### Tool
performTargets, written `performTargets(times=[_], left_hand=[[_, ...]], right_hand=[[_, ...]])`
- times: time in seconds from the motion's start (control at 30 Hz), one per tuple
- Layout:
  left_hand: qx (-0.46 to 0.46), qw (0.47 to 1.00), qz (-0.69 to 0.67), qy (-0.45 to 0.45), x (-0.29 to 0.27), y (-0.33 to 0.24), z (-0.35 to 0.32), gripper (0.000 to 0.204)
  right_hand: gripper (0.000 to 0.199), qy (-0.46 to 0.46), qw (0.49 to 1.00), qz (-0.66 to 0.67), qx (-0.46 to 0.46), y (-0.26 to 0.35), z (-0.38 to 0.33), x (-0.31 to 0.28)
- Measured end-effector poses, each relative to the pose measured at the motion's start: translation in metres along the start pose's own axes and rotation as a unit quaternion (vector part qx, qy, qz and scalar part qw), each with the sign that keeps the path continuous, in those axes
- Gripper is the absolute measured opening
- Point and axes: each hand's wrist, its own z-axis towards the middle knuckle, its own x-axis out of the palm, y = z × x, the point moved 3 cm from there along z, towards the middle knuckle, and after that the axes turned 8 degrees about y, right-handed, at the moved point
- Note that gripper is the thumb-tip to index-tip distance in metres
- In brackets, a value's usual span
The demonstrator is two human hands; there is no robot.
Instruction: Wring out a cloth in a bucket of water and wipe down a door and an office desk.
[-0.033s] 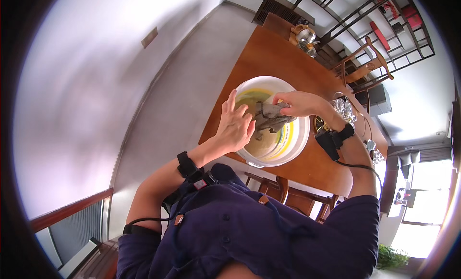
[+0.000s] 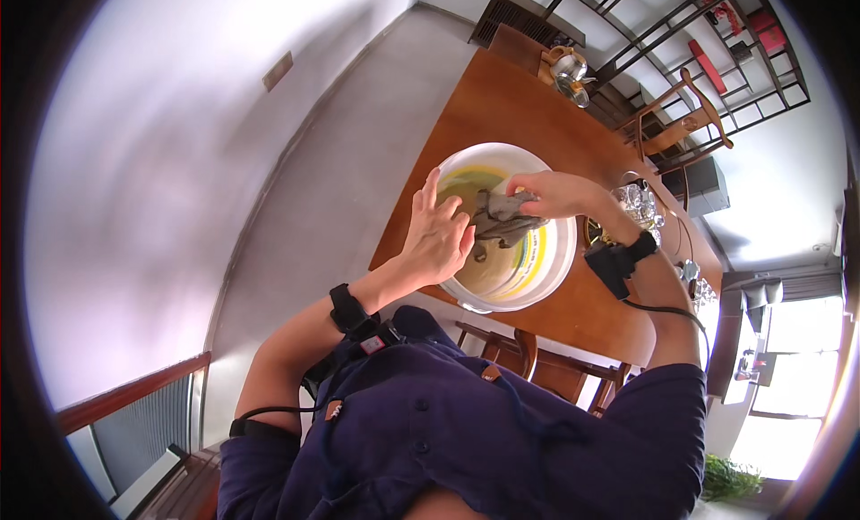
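A white bucket [image 2: 563, 267] with a yellow band stands on the brown wooden table, holding what looks like murky water. Over its opening hangs a crumpled dark grey cloth [image 2: 503, 223]; its lower folds reach down inside. My right hand [image 2: 554, 194] comes in from the right and pinches the upper part of this cloth between thumb and fingers. At the left rim is my left hand [image 2: 436, 240], back upward and fingers apart. Its fingertips are beside the cloth, and I cannot tell whether they touch it.
The wooden table [image 2: 475, 99] stretches to the far right. Glassware [image 2: 638, 202] stands right of the bucket, a glass kettle [image 2: 568, 65] at the far end. Wooden chairs [image 2: 685, 126] flank the table. A black cable [image 2: 672, 309] trails from my right wrist. A white wall [image 2: 179, 162] rises at left.
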Motion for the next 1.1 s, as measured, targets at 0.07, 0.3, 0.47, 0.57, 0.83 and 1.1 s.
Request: performTargets(times=[0.07,0.3,0.47,0.57,0.83,1.1], left_hand=[[-0.017,1.0,-0.01,0.016,-0.006,-0.01,-0.016,0.019],[-0.016,0.998,-0.048,0.022,-0.004,-0.009,-0.001,0.008],[-0.056,0.996,0.049,0.047,-0.019,-0.022,0.011,0.012],[0.048,0.986,-0.159,0.016,-0.004,-0.026,0.027,0.038],[-0.486,0.516,-0.675,0.206,0.051,-0.015,0.053,0.055],[-0.408,0.372,-0.821,0.146,0.088,-0.012,0.05,0.023]], right_hand=[[0.041,0.025,1.0,0.011,0.002,0.004,0.013,0.027],[0.039,0.128,0.99,-0.053,-0.023,-0.046,0.128,0.129],[0.038,0.04,0.993,-0.032,-0.105,-0.041,0.124,0.117],[0.037,-0.069,0.985,-0.015,-0.158,-0.03,0.08,0.078],[0.029,-0.22,0.971,0.079,-0.053,0.058,-0.092,-0.005],[0.027,-0.441,0.791,0.41,-0.105,-0.017,-0.055,0.039]])
